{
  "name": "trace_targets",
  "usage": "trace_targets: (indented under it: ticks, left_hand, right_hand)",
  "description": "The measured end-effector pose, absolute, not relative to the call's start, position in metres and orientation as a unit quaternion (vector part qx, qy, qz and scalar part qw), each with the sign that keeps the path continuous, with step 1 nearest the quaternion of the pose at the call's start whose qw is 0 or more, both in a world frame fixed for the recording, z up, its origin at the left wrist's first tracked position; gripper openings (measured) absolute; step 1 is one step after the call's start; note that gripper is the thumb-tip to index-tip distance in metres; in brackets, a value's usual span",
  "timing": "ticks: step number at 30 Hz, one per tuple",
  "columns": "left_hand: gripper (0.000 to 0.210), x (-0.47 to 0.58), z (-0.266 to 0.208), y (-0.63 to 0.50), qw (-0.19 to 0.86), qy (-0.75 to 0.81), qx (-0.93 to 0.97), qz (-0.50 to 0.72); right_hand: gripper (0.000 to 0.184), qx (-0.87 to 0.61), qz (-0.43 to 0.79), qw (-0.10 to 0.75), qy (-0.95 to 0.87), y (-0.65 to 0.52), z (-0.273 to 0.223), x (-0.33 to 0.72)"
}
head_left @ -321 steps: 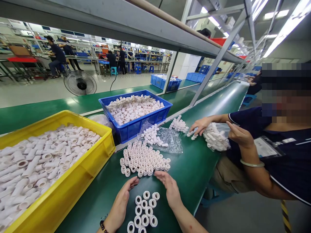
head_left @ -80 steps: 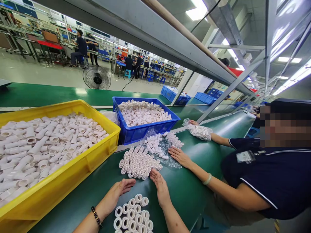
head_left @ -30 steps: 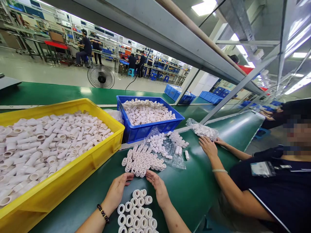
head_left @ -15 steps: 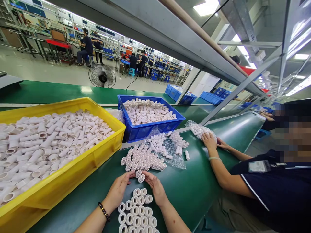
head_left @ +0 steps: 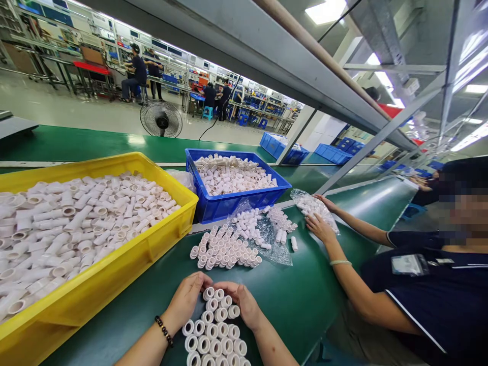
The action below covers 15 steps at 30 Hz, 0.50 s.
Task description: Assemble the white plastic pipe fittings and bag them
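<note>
White plastic pipe fittings [head_left: 215,331] stand on end in close rows on the green work surface [head_left: 290,305], open ends up. At the far end of these rows my left hand [head_left: 187,301] rests on the left side, its fingers stretched out against the fittings there. My right hand [head_left: 244,305] curves around the far right corner, fingers extended behind the last fittings. Neither hand grips a piece; both cup the group from outside. A second cluster of upright white fittings [head_left: 224,249] stands just beyond my fingertips.
A yellow bin [head_left: 168,244] full of fittings stands left. A blue bin [head_left: 244,199] of fittings sits behind. Loose fittings lie on a clear plastic bag [head_left: 280,251]. At right, a co-worker's hands [head_left: 322,226] touch a filled plastic bag [head_left: 310,206]. A metal frame [head_left: 305,61] crosses overhead.
My hands have drawn a few fittings from the far cluster's side toward me, against the near rows. The co-worker's hands have shifted around the filled bag.
</note>
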<state>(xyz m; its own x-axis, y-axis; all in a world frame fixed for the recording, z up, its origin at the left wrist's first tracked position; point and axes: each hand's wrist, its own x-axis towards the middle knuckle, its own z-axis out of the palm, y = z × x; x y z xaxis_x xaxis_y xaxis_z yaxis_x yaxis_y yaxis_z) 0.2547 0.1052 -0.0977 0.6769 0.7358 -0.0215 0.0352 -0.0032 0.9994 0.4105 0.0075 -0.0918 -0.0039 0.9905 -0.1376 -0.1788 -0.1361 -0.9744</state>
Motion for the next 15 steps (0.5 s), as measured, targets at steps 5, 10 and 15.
trace_targets:
  ticks: [5, 10, 15]
  left_hand:
    - [0.049, 0.253, -0.100, 0.105, 0.630, 0.305, 0.663, 0.265]
    - [0.047, 0.253, -0.101, 0.106, 0.643, 0.329, 0.622, 0.304]
    - [0.045, 0.252, -0.102, 0.110, 0.623, 0.373, 0.578, 0.371]
  right_hand:
    - [0.068, -0.514, 0.572, 0.476, -0.428, 0.005, -0.093, 0.411]
    - [0.059, -0.562, 0.432, 0.575, -0.408, 0.008, -0.102, 0.423]
    - [0.045, -0.637, 0.309, 0.620, -0.339, 0.012, -0.111, 0.439]
